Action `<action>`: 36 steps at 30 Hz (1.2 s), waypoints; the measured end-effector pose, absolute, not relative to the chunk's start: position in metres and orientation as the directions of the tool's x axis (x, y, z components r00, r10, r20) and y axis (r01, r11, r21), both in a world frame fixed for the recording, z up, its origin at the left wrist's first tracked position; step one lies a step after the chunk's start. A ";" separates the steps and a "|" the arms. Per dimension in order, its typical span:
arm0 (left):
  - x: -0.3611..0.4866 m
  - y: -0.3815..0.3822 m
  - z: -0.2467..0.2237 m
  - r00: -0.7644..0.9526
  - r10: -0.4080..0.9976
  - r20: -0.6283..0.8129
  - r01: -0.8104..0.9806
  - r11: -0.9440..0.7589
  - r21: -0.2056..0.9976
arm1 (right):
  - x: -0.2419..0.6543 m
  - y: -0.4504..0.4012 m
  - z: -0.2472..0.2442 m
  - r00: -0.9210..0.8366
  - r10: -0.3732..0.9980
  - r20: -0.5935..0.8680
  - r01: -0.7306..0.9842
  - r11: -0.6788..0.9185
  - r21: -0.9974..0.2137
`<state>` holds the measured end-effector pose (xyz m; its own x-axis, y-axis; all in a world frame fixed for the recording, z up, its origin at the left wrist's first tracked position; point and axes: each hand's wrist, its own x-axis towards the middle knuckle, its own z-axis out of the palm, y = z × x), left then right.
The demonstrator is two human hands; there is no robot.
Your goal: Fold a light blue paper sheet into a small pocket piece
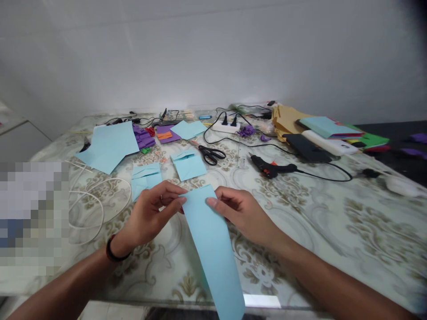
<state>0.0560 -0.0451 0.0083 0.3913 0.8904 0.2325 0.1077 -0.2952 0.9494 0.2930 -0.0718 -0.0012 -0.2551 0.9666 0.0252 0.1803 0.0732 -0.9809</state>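
Note:
A long light-blue paper strip (213, 249) runs from between my hands down past the table's front edge. My left hand (156, 209) pinches its upper left edge between thumb and fingers. On the opposite edge, my right hand (240, 209) grips the strip the same way, thumb on top. Just beyond the hands lie two folded light-blue paper squares, one on the left (147, 174) partly behind my left hand and one in the middle (188, 165). Black-handled scissors (211, 154) rest beside the middle square.
Light-blue sheets (111, 144) and purple paper pieces (143, 137) lie at the back left. A black glue gun (271, 166) with its cord lies to the right, near a white power strip (227, 127). A white cable (100, 204) loops at left; stacked coloured paper (330, 126) is back right.

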 end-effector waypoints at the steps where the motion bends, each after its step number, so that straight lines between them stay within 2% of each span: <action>1: 0.056 -0.045 0.008 0.397 0.888 0.231 0.106 -0.295 0.950 | 0.293 -0.072 -0.001 -0.254 0.967 0.023 0.185 0.072 -0.980; 7: 0.056 -0.044 0.008 0.406 0.884 0.232 0.089 -0.290 0.953 | 0.294 -0.071 -0.001 -0.248 0.968 0.034 0.191 0.083 -0.978; 13: 0.055 -0.044 0.011 0.436 0.862 0.258 0.185 -0.366 0.912 | 0.292 -0.071 0.000 -0.244 0.969 0.032 0.175 0.076 -0.982; 26: 0.056 -0.044 0.011 0.445 0.847 0.290 0.191 -0.406 0.894 | 0.293 -0.071 0.001 -0.252 0.965 0.074 0.194 0.125 -0.973; 36: 0.058 -0.045 0.013 0.440 0.851 0.286 0.198 -0.403 0.894 | 0.291 -0.070 0.002 -0.238 0.970 0.043 0.198 0.092 -0.976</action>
<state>0.0580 -0.0450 0.0130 0.4402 0.8511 0.2860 0.1983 -0.4028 0.8936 0.2914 -0.0701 0.0018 -0.2384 0.9702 0.0434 0.1976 0.0922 -0.9759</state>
